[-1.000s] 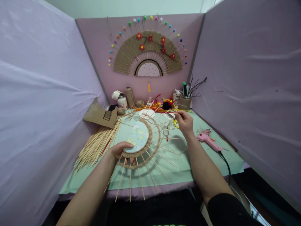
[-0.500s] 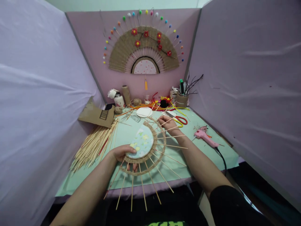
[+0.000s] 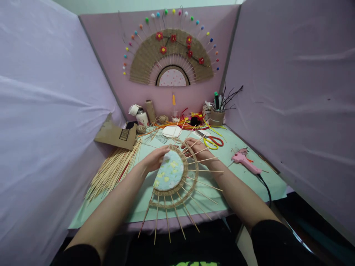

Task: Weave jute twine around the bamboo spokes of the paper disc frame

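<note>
A half-round fan frame (image 3: 169, 169) of pale blue flowered cloth is held tilted above the table, its straight edge facing left. Woven twine borders the curved edge, and a second twine band (image 3: 196, 173) runs across thin bamboo sticks (image 3: 177, 218) that spread outward. My left hand (image 3: 156, 159) grips the upper end of the straight edge, thumb on top and fingers partly hidden beneath. At the upper right, my right hand (image 3: 196, 147) has curled fingers among the sticks by the outer twine band. What those fingertips pinch is too small to make out.
A bundle of bamboo sticks (image 3: 112, 170) and torn cardboard (image 3: 118, 135) lie left. Scissors (image 3: 213, 141) rest beyond my right hand. A pink glue gun (image 3: 245, 162) with a cord sits right. Pipe cleaners (image 3: 166, 125) and a pen holder (image 3: 216, 117) stand behind; a finished fan (image 3: 144, 62) hangs above.
My left hand has moved from the lower end of the fan frame up to its upper end. The frame has shifted slightly right; my right hand stays near the outer band.
</note>
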A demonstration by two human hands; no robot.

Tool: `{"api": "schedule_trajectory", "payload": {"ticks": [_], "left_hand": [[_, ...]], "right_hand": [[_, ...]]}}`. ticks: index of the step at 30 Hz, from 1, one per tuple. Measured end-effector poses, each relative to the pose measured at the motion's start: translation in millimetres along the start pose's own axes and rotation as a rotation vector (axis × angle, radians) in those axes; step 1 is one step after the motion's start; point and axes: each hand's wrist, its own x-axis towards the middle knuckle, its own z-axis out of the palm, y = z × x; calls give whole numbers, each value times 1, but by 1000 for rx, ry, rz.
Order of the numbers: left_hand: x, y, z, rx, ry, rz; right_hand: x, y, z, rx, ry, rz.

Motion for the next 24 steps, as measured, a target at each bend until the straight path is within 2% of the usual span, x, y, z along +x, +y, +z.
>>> {"api": "schedule_trajectory", "payload": {"ticks": [4,8,12,17,24], "left_hand": [[38,16,12,-15,-71,-52],[54,9,10,-103,-190,-70],[56,-4,4,-221,-288,-48],[57,-12,-1,-300,-299,-35],[49,-4,-3,-308,-281,-38]], "right_hand": [[6,4,-6,-92,71,-119],[10,4,-13,-220,106,-216],[12,3,-18,-270,133,-237],[15,4,-21,-284,155,-186],[15,-8,-23,-44,80,-96]]}}
